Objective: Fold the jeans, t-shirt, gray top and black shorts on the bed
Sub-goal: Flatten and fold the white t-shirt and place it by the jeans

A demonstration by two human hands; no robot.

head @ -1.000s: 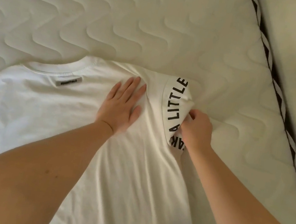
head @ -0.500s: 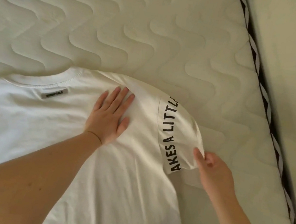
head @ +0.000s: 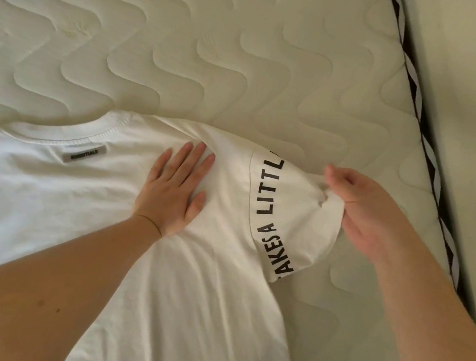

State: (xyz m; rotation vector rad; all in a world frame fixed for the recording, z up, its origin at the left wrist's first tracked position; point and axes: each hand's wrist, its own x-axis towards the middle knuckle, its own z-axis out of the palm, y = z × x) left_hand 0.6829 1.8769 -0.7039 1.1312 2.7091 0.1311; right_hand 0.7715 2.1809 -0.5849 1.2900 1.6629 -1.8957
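White t-shirt (head: 196, 298) under flat left hand (head: 174, 190), sleeve pinched in right hand (head: 362, 214)

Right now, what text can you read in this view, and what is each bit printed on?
"AKES A LITTL", black capitals, cut off at both ends: on the turned-back sleeve of the white t-shirt, which the right hand pinches.
"ESSENTIALS", small and blurred, a likely reading only: on the gray tag below the collar.
No other text shows.
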